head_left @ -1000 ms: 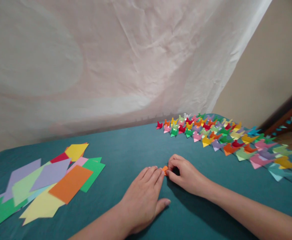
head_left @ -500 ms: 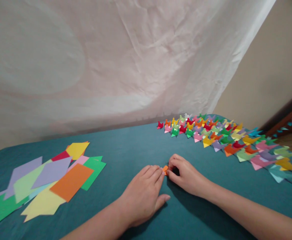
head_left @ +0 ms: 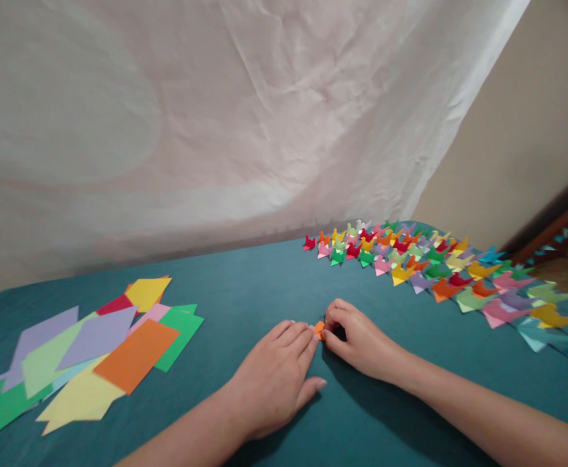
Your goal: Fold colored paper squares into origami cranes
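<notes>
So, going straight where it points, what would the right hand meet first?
The small orange paper at the fingers of the right hand comes first, then probably the left hand; depth is unclear.

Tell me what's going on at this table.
A person is handling a small piece of orange paper on the teal tabletop. The left hand lies flat with its fingertips at one side of it, and the right hand pinches the other. Loose coloured sheets lie to the left; folded paper birds stand to the right.
</notes>
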A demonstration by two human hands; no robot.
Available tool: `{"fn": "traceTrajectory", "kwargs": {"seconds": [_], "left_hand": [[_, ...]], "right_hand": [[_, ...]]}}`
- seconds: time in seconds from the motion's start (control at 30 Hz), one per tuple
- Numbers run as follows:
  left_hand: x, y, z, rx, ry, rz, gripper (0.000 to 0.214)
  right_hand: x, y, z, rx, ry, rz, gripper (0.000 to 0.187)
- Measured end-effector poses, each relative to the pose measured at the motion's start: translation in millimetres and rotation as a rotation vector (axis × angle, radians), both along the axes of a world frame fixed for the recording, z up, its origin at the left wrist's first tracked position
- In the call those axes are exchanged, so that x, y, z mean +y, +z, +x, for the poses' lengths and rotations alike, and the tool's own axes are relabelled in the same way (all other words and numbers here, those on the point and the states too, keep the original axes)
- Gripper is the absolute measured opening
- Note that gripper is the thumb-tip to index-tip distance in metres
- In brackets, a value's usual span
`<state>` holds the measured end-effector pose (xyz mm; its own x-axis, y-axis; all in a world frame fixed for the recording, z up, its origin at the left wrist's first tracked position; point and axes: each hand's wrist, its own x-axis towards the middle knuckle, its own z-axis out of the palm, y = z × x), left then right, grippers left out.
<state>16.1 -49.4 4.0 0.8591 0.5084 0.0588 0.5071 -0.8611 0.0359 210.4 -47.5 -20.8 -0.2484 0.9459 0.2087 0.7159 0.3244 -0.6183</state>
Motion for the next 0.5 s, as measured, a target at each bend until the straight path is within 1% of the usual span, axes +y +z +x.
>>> {"fn": "traceTrajectory", "kwargs": {"seconds": [0.5], "left_hand": [[2.3,-6.4,0.8,-0.001,-0.003,0.048,0.050]], "right_hand": [[-0.3,-2.9,0.5,-0.005,-0.009,0.026,0.012]]}}
